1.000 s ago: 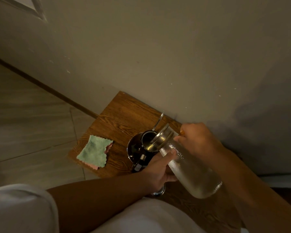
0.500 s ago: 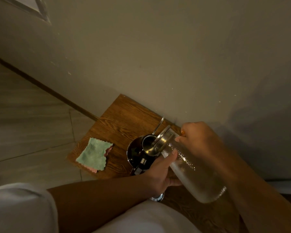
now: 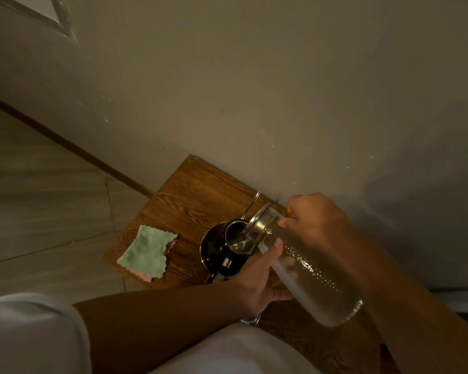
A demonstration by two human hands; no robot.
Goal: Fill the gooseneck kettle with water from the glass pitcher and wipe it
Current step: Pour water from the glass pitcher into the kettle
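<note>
Two hands are working over one small wooden table [image 3: 189, 190] pushed against a wall, and both are wrapped around one glass pitcher [image 3: 314, 276]. The right hand [image 3: 319, 225] is closing its grip on the pitcher near the neck, while the left hand [image 3: 260, 276] is supporting the body from below with its thumb lying along the glass; the left fingers are tucked behind the pitcher and out of sight. The pitcher is tilting steeply, its metal-rimmed mouth reaching over the open top of one gooseneck kettle [image 3: 222, 247], which is standing near the middle of the table. The light is dim, so the kettle is reading mostly as a dark, shiny shape; its thin spout is curving up toward the wall, and its handle side is partly hiding behind the left hand. Whether a stream of water is falling is hard to make out, though liquid is glinting inside the opening. One green and pink cloth [image 3: 146, 252] is lying flat near the table's left edge, apart from the kettle. A small metal object [image 3: 250, 319] is peeking out below the left wrist, too hidden to identify.
</note>
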